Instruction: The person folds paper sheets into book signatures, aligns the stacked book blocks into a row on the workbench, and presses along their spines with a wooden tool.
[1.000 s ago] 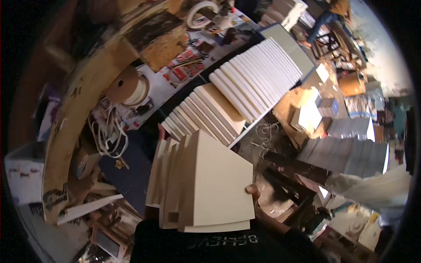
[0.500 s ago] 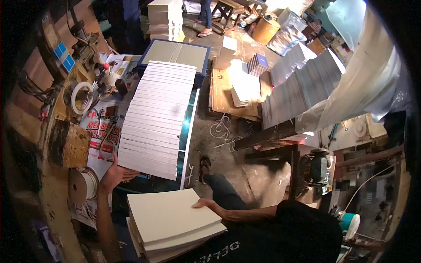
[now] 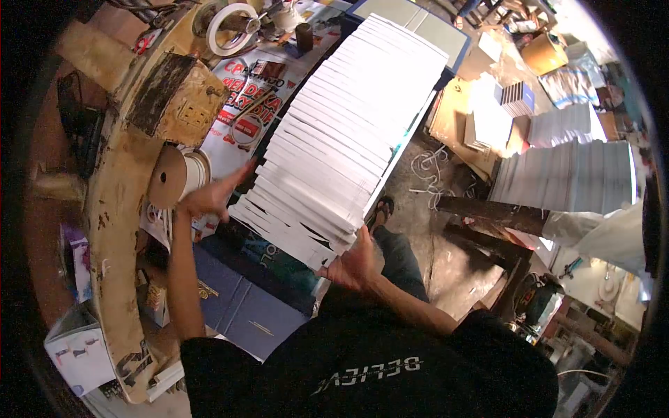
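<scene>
A long row of white page blocks (image 3: 341, 125) lies on the bench, its near end uneven and partly fanned. My right hand (image 3: 354, 261) rests against the near right corner of the row, fingers bent around its edge. My left hand (image 3: 216, 197) is apart from the row, at its left side near the spool, with its fingers spread and nothing in them. Below the row lies a dark blue cover (image 3: 244, 296) with gold print.
A cord spool (image 3: 180, 177) and a wooden block (image 3: 182, 101) stand left, with a white tape roll (image 3: 232, 29) above. Grey paper stacks (image 3: 564, 177) are on the right. Tangled string (image 3: 430, 167) lies on the floor.
The cream blocks held against my body are now out of my hands, and more blocks stand at the row's near end. My right hand has moved up to the row; my left hand has come away.
</scene>
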The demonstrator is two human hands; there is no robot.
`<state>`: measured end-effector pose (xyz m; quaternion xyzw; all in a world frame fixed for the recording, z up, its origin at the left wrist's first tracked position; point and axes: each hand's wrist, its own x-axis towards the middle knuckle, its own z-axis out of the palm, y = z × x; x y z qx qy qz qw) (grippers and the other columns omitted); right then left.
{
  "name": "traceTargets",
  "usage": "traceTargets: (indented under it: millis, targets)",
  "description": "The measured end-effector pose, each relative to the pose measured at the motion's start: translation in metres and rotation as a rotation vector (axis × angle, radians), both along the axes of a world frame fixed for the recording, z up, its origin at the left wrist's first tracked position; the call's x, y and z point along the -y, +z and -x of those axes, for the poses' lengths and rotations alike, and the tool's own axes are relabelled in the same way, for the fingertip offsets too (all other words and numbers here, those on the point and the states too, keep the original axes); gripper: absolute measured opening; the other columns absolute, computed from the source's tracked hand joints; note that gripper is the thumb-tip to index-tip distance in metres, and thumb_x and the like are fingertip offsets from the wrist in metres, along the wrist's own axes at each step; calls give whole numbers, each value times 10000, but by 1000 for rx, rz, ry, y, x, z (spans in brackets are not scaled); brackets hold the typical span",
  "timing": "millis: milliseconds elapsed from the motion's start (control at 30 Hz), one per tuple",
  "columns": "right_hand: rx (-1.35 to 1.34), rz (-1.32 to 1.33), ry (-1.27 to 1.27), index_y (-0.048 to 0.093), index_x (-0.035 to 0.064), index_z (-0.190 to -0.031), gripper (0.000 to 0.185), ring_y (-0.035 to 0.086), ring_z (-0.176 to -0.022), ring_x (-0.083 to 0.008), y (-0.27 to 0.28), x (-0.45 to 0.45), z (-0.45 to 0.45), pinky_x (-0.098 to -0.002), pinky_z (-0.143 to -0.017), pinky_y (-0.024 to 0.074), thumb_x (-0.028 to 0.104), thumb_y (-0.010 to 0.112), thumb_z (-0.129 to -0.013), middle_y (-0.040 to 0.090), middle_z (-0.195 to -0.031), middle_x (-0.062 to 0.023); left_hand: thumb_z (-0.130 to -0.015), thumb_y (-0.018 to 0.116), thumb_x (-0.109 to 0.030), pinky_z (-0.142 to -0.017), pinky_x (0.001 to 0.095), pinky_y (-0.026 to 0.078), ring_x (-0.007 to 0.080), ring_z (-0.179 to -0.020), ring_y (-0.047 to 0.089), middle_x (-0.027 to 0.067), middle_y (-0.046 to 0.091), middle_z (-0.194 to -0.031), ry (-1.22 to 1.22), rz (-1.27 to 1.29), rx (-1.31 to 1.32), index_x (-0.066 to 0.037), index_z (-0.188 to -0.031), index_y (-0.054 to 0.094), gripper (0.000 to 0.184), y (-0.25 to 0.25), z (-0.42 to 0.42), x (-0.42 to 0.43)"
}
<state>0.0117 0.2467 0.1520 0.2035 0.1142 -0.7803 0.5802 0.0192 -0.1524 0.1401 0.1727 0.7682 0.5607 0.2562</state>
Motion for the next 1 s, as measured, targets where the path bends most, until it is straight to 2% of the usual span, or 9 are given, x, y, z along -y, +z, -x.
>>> traceTargets:
  millis: [200, 333, 433, 633, 733, 767, 800, 833, 1000]
  targets:
    - [17, -134, -23, 286, 102, -1511, 963, 532, -1200, -334, -6, -6, -2, -486, -918, 501, 817, 292, -865, 422, -1425, -204, -499, 953, -322, -1206, 369, 98, 222, -1505, 76, 111, 20, -1643, 494, -131, -2, -54, -1563, 8, 1448, 38, -10, -78]
    - [-332, -656, -161, 382, 28, -1438, 636, 533, -976, -234, -41, -26, 12, -387, -813, 466, 515, 375, -1029, 506, -1294, -119, -580, 920, -375, -1202, 373, 121, 246, -1492, 156, 128, 177, -1620, 443, -103, -19, -51, -1558, 153, 1283, 22, -12, -75]
    - [-1108, -922, -302, 309, -12, -1465, 671, 479, -1187, -279, -9, -3, 12, -392, -1012, 388, 489, 394, -1026, 443, -1394, -151, -663, 866, -410, -1201, 388, 129, 254, -1485, 190, 146, 244, -1598, 555, -3, -129, -60, -1549, 215, 1154, 16, -20, -98]
    - [-550, -734, -418, 388, 5, -1408, 662, 425, -1278, -247, -18, 10, -8, -373, -1102, 308, 546, 338, -1030, 466, -1375, -111, -847, 721, -343, -1158, 389, 268, 280, -1412, 354, 177, 382, -1526, 732, 221, -231, -23, -1496, 349, 813, 2, -33, -118]
    - [-507, -836, -322, 320, 12, -1485, 750, 419, -1303, -230, -45, 5, -37, -356, -1101, 317, 595, 310, -1014, 427, -1449, -118, -1026, 445, -291, -1001, 404, 462, 299, -1211, 529, 209, 484, -1409, 1707, 55, -240, 89, -1370, 471, 513, -92, -87, -140]
    - [-596, -890, -344, 341, 4, -1475, 762, 435, -1286, -232, -98, 9, -51, -346, -1095, 321, 607, 306, -1010, 444, -1440, -118, -1050, 330, -363, -1035, 422, 443, 313, -1262, 496, 215, 429, -1448, 1835, 260, -234, 60, -1421, 411, 568, -48, -70, -183]
    - [-637, -928, -373, 351, 1, -1470, 769, 444, -1277, -234, -119, 19, -51, -341, -1092, 323, 613, 304, -1008, 452, -1435, -118, -1050, 285, -408, -1087, 455, 392, 334, -1327, 433, 209, 349, -1501, 2031, -327, -91, 23, -1478, 317, 608, -58, -71, -212]
    - [-678, -968, -402, 362, -3, -1465, 776, 452, -1268, -235, -140, 28, -52, -337, -1089, 326, 619, 302, -1006, 461, -1430, -118, -1043, 261, -455, -1137, 475, 319, 349, -1381, 363, 192, 300, -1532, 1865, -91, -210, -31, -1519, 236, 638, -60, -75, -236]
    - [-339, -1017, -345, 464, -37, -1324, 659, 469, -1162, -231, -52, 38, -28, -337, -1046, 332, 534, 300, -1039, 528, -1283, -134, -999, 353, -542, -1151, 482, 285, 343, -1374, 363, 175, 290, -1540, 1912, -618, -93, -68, -1526, 237, 718, 13, -48, -290]
